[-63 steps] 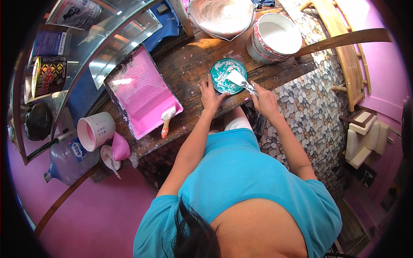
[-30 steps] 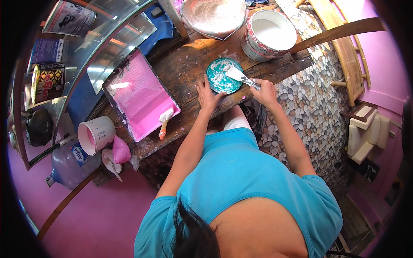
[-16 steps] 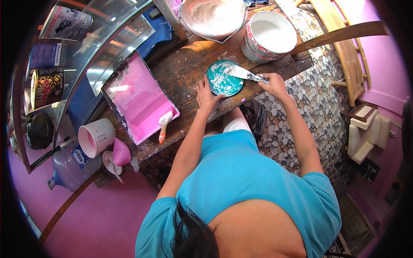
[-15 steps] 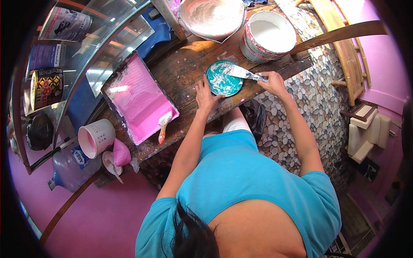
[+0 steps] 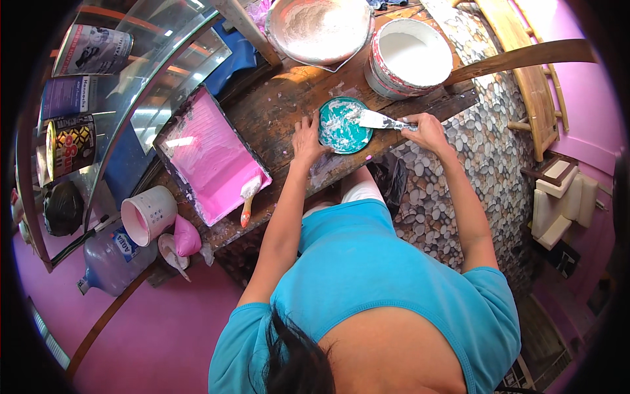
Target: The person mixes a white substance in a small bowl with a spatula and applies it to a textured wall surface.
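My left hand (image 5: 308,139) grips the near-left edge of a round teal lid (image 5: 344,136), which lies near the front edge of the worn wooden table (image 5: 295,85) and is smeared with lumpy white paste. My right hand (image 5: 425,131) is closed on the handle of a putty knife (image 5: 380,121), held in from the right with its paste-coated blade over the lid's right part. To the left of my left hand lies a tray of pink paint (image 5: 207,161), with a paint brush (image 5: 247,202) resting across its front right corner.
A bucket of white material (image 5: 410,56) and a bowl of pale powder (image 5: 318,23) stand behind the lid. At left are a pink-stained bucket (image 5: 149,215), a water bottle (image 5: 111,269) and glass shelving (image 5: 151,59) with cans. Bamboo furniture (image 5: 531,105) stands at right, past a pebble-patterned surface (image 5: 459,184).
The knife's handle has swung rightward with my right hand, so the blade lies flatter across the lid. The lid and both hands sit slightly lower in the picture than half a second ago.
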### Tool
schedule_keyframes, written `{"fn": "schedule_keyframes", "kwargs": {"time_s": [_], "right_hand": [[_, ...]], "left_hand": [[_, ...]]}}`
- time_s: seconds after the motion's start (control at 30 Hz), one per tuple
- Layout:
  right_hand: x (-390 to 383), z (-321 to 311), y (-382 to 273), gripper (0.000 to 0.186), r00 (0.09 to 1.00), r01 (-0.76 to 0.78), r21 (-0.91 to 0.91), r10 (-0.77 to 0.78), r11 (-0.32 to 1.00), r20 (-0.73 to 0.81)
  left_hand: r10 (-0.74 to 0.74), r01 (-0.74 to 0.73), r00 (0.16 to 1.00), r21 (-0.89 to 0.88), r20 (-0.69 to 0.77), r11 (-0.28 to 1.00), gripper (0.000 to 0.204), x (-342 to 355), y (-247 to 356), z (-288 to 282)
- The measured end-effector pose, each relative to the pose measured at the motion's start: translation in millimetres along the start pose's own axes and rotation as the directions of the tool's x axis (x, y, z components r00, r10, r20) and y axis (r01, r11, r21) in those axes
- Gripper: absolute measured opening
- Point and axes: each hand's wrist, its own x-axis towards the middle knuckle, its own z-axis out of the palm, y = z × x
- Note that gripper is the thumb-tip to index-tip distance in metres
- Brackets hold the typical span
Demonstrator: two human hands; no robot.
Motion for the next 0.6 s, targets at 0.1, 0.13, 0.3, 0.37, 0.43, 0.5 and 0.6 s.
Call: {"fn": "schedule_keyframes", "kwargs": {"time_s": [0.1, 0.13, 0.3, 0.37, 0.43, 0.5, 0.6], "right_hand": [[7.5, 0.6, -4.5, 0.039, 1.0, 0.023, 0.004, -0.023, 1.0, -0.01], [13.0, 2.9, -3.5, 0.039, 0.998, 0.054, 0.003, -0.054, 0.999, -0.011], [29.6, 2.1, -8.3, 0.037, 0.972, 0.233, -0.034, -0.234, 0.972, -0.021], [21.6, -5.7, -18.8, 0.035, 0.966, 0.258, -0.085, -0.258, 0.962, 0.014], [-0.3, -13.0, -32.0, 0.035, 0.956, 0.286, -0.162, -0.292, 0.944, -0.013], [-13.0, -5.8, -22.6, 0.035, 0.92, 0.362, -0.205, -0.383, 0.91, -0.079], [-33.1, 10.7, -13.5, 0.033, 0.905, 0.355, -0.227, -0.394, 0.907, -0.159]], "left_hand": [[0.028, -0.029, 0.999, 0.034, 0.027, 0.999, 0.121, 4.9, -2.0, -1.7], [0.035, -0.036, 0.999, 0.038, 0.04, 0.999, 0.121, 5.6, -0.9, -3.9], [0.079, -0.082, 0.995, 0.037, 0.064, 0.996, 0.122, 9.0, -1.9, -9.7], [0.074, -0.076, 0.995, 0.027, 0.072, 0.997, 0.122, 8.7, -3.7, -10.1], [0.056, -0.056, 0.997, -0.005, 0.049, 0.998, 0.12, 6.3, -3.5, -9.5], [0.019, -0.019, 1.0, -0.06, 0.009, 0.998, 0.12, -0.4, -1.2, -7.2], [-0.031, 0.021, 0.998, -0.174, -0.055, 0.985, 0.118, -18.1, -0.4, 1.5]]}}
